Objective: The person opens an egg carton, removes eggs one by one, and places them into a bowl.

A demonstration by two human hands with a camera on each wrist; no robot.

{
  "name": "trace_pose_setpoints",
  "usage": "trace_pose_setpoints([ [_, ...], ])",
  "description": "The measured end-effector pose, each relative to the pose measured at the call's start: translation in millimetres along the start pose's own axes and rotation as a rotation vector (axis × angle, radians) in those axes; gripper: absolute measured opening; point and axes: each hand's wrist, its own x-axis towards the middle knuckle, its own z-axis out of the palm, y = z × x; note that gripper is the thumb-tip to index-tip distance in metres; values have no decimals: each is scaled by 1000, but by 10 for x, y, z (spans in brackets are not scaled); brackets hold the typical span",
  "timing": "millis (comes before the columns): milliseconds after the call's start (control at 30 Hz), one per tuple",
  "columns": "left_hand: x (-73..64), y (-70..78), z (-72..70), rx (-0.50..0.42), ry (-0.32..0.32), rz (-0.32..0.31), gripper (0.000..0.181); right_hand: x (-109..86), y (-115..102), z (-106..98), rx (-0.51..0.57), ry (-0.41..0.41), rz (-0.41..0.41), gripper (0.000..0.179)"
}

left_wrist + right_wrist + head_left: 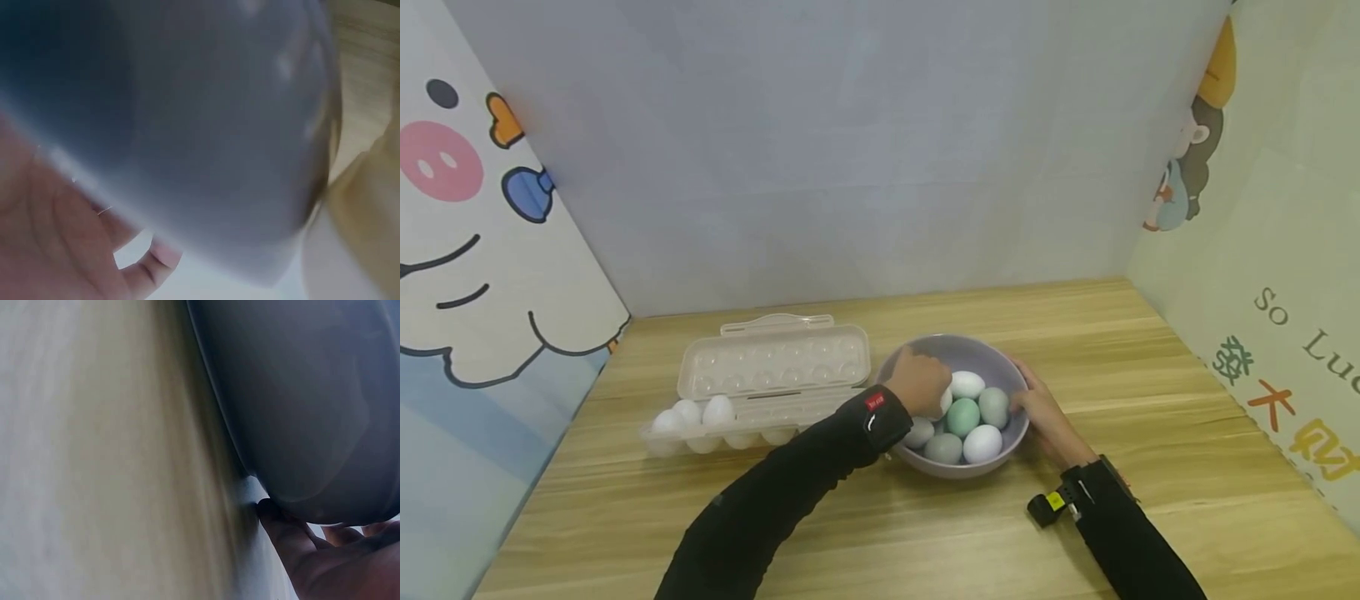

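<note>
A grey-purple bowl (958,471) holds several eggs, among them a pale green egg (962,417), a white egg (982,444) and a grey-green egg (993,408). My left hand (919,383) reaches over the bowl's left side, fingers bent down among the eggs. Its fingertips are hidden in the head view, and I cannot tell whether they hold an egg. In the left wrist view the bowl's outer wall (212,150) covers much of the picture. My right hand (1041,412) grips the bowl's right rim, with a finger over the edge.
Left of the bowl lies an open clear plastic egg carton (775,358), its lid folded back. Several white eggs (718,411) sit in its left part. The left forearm crosses in front of its right end. A grey wall (865,167) stands behind the wooden table (925,550).
</note>
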Motion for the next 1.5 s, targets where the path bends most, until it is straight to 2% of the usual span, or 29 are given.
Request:
trace_pose_setpoints([
  [100, -72, -65, -53, -13, 18, 12, 21, 6, -7, 21, -2, -1, 2, 83],
  [200, -199, -202, -166, -92, 22, 10, 23, 12, -5, 38, -4, -10, 1, 83],
  [333, -450, -504, -324, -208, 54, -48, 22, 7, 2, 35, 4, -13, 4, 84],
  [433, -690, -794, -380, -181, 78, -106, 21, -1, 5, 15, 12, -9, 11, 84],
  [533, -954, -1107, -388, -137, 44, -179, 25, -4, -1, -9, 11, -9, 12, 84],
  [633, -1200, -1442, -319, -144, -13, -259, 23, 2, -22, -28, 6, -9, 5, 83],
  [733, -1424, -1760, -170, -186, -81, -346, 23, 0, -45, -31, 6, -9, -1, 82],
  [833, -1618, -1989, 21, -242, -204, -439, 33, -12, -51, -22, 6, -12, -4, 83],
  [933, -1772, -2081, 179, -336, -334, -497, 46, -30, -43, -2, 2, -19, 1, 84],
  [1033, -1858, -2092, 299, -408, -391, -482, 45, -41, -31, 19, 4, -23, 8, 84],
  [1133, -1870, -2107, 427, -447, -364, -451, 36, -42, -12, 22, 11, -21, 12, 84],
  [1233, -1847, -2148, 515, -447, -319, -460, 35, -32, -9, 22, 13, -19, 8, 84],
  [1333, -1825, -2171, 545, -424, -293, -481, 36, -26, -14, 24, 5, -22, 0, 83],
  [1500, -1806, -2147, 549, -418, -261, -456, 35, -30, -12, 17, 13, -28, -3, 83],
])
